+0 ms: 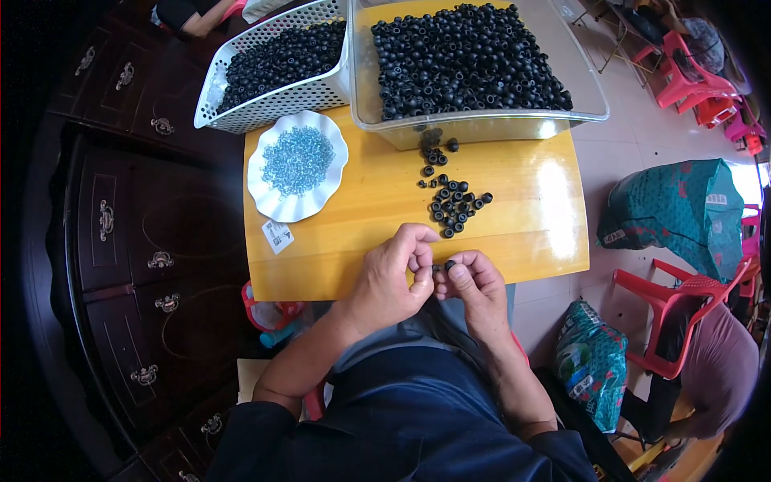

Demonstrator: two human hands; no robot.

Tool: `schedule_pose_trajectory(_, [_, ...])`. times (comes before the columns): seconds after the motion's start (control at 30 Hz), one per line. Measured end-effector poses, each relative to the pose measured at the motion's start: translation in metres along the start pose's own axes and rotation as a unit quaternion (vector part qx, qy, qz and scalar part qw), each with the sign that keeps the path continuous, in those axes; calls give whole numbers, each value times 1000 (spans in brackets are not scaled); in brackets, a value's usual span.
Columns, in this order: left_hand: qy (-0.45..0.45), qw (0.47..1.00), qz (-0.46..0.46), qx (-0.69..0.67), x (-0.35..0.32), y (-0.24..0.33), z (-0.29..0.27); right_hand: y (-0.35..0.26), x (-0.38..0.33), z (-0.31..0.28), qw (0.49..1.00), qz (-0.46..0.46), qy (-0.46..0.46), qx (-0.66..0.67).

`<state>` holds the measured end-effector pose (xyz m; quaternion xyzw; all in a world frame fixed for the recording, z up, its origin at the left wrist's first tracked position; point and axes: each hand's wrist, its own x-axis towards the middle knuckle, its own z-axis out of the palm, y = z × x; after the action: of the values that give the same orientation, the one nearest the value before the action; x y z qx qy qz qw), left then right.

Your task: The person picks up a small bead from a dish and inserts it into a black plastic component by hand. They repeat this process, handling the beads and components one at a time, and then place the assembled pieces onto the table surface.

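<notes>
My two hands meet over the front edge of the yellow table [337, 241]. In my right hand [480, 297], thumb and fingers pinch a small round black cap [450, 264]. My left hand [391, 273] is closed beside it, its fingertips almost touching the right ones; a tiny dark bit shows there, too small to name. Just beyond the fingers lies a loose group of black ring-like caps [459, 207], hollow side up on many of them. A white wavy-rimmed plate [258, 186] to the left bears many small clear bluish pieces [299, 159].
A clear plastic bin [482, 122] and a white perforated basket [273, 104], both full of black caps, stand at the back. A small white label [278, 236] lies near the plate. Dark drawers [120, 217] line the left. Green bags [666, 210], a red chair [666, 321] and a seated person are at right.
</notes>
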<state>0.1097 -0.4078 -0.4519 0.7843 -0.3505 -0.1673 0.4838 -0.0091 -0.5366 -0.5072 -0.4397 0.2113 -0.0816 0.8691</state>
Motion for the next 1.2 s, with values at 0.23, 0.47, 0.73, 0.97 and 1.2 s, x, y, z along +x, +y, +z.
schedule_pose_trajectory(0.23, [30, 998, 3, 54, 13, -26, -5, -6, -1, -1, 999, 1, 26, -40])
schedule_pose_trajectory(0.47, [56, 970, 91, 220, 31, -40, 6, -25, 4, -3, 924, -118, 79, -355])
schedule_pose_trajectory(0.73, [42, 974, 95, 202, 40, -39, 13, -27, 8, -7, 924, -100, 94, -356])
schedule_pose_trajectory(0.97, [49, 982, 73, 168, 17, -41, -28, -35, 9, -12, 971, -37, 39, -234])
schedule_pose_trajectory(1.2, [134, 959, -7, 249, 10, -62, -121, -42, 14, 3, 972, -34, 5, -231])
